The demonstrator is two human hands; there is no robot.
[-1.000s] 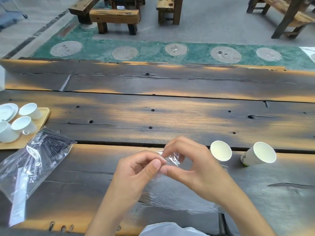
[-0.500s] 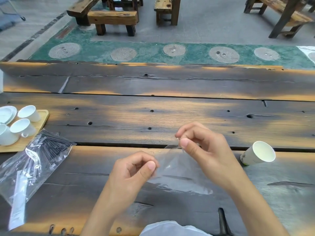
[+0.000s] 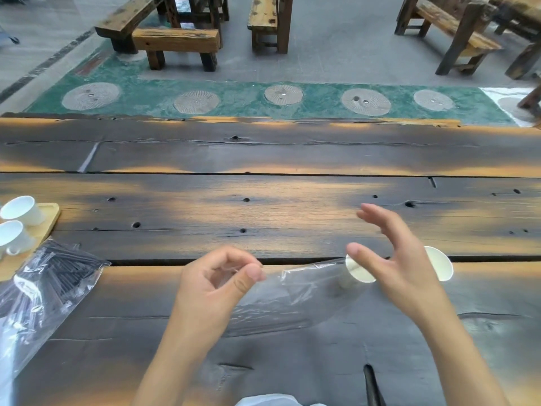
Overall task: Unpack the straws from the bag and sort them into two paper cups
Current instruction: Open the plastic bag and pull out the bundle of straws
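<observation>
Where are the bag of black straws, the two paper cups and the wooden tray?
bag of black straws point(image 3: 55, 276), head view, dark bundle inside.
near paper cup point(image 3: 358, 273), head view, inner wall.
far paper cup point(image 3: 442, 263), head view, inner wall.
wooden tray point(image 3: 51, 213), head view, right corner.

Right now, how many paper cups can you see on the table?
2. One paper cup lies on its side just past the clear plastic sleeve, behind the right hand's thumb. The other paper cup lies right of that hand, partly hidden by it.

Two white paper cups point(image 3: 355, 272) point(image 3: 440, 263) lie on their sides. Two clear plastic bags: one of black straws point(image 3: 46, 285), one empty point(image 3: 295, 297). Two white ceramic teacups point(image 3: 20, 210) point(image 3: 13, 237) show on one wooden tray point(image 3: 48, 219). Two hands point(image 3: 213, 288) point(image 3: 392, 256).
</observation>
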